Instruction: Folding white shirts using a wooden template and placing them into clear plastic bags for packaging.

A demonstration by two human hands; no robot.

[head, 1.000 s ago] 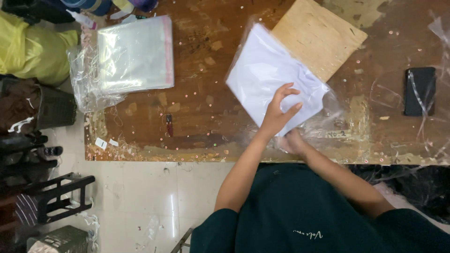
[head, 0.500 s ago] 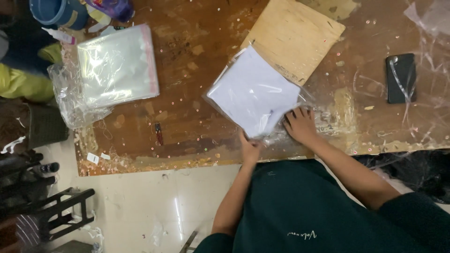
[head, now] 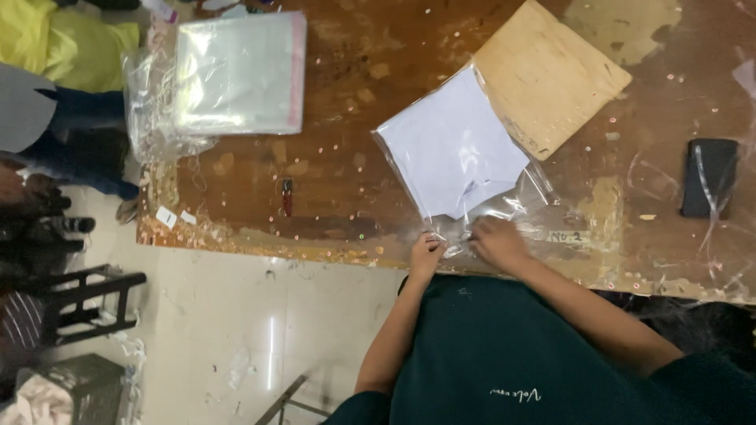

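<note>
- Holding the open mouth of the clear plastic bag (head: 504,206) at the near table edge, both our hands pinch the film: left hand (head: 426,253) with fingers curled narrow on the corner, right hand (head: 498,240) pressed on the flap beside it.
- Folded white garment (head: 453,153) lies inside the bag, just beyond our fingertips, tilted on the wooden table (head: 354,94).
- We judge the thin film could slip from the pinch, or wrinkle and seal crooked.
- Garment corner near the right fingers looks turned over; it could catch in the flap.
- Cardboard sheet (head: 551,75) touches the bag's far end, beyond the fingers, and could snag it.
- Stack of empty bags (head: 240,71) and small red tool (head: 287,195) lie well left of the fingers; dark phone (head: 709,177) well right.
</note>
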